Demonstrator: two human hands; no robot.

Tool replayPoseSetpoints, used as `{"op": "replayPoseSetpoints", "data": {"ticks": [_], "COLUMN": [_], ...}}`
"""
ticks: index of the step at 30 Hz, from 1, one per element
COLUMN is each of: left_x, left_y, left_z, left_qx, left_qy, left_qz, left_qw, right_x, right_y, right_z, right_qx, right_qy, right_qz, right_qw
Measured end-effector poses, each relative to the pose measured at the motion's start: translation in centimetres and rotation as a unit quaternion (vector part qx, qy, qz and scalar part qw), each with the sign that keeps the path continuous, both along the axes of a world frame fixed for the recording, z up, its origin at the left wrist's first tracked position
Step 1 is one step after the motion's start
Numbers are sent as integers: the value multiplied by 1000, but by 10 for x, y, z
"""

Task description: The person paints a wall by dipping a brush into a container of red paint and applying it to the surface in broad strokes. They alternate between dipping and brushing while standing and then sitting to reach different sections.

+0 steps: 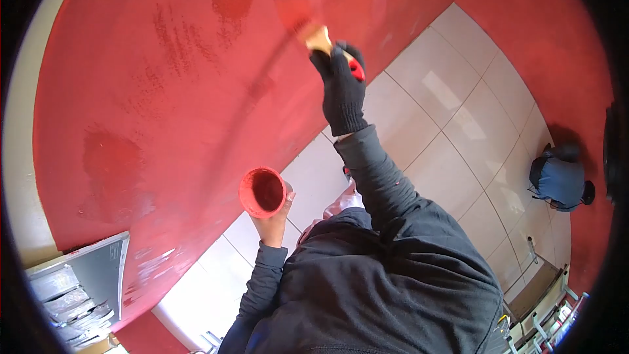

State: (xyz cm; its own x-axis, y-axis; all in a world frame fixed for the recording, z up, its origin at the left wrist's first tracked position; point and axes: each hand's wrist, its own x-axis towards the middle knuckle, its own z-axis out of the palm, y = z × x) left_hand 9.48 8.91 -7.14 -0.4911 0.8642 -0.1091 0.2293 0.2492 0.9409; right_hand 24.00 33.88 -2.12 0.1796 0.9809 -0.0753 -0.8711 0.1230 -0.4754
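In a black glove, my right hand [343, 88] is closed round the handle of a paintbrush [319, 38]. The brush's bristles touch the red wall [216, 85] at the upper middle, where the paint looks wet and brighter. My left hand [272, 224] is bare and holds a red-rimmed cup [262, 193] from below and the side. Dark red paint shows inside the cup, which is held in front of the wall's lower part. Darker patches and streaks mark the wall to the left of the brush.
Pale floor tiles [458, 124] run along the wall's base. A blue and black bag [561, 178] rests on them at the right, near another red wall. A grey-framed board [98, 275] is at the lower left. Metal-framed items [540, 321] stand at the lower right.
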Motion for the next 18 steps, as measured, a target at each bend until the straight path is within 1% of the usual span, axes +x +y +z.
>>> {"op": "replayPoseSetpoints", "data": {"ticks": [1,2,4,5,6,7,9,10,11,13,14,17,18], "left_x": [-4,-3,-3,4,13,18,14,12,12,12,14,13,13], "left_y": [0,-1,-2,0,3,5,2,2,2,0,-3,0,1], "left_z": [-5,-5,-5,4,16,23,17,15,16,16,16,16,15], "left_qx": [-1,-3,-3,-3,5,14,14,10,12,8,3,11,3], "left_qy": [-39,-40,6,6,19,31,30,29,28,-2,-2,-5,-35], "left_qz": [-29,-29,-16,-17,6,29,22,17,18,24,25,22,-10], "left_qw": [999,999,1000,1000,1000,999,999,999,999,1000,1000,1000,999], "right_x": [2,4,6,0,-4,-9,-10,-5,1,7,8,15,22], "right_y": [0,-1,-2,-1,0,1,-2,-6,-3,5,14,40,40], "right_z": [26,42,59,45,16,-23,-95,-116,-118,-123,-107,-4,30], "right_qx": [38,36,99,81,83,41,-43,-85,-83,-152,-110,44,82], "right_qy": [30,29,108,91,92,62,19,7,6,-85,-74,-37,-18], "right_qz": [6,6,15,12,10,18,14,3,3,-39,-35,-40,-46], "right_qw": [999,999,989,992,992,997,999,996,996,984,991,998,995]}}
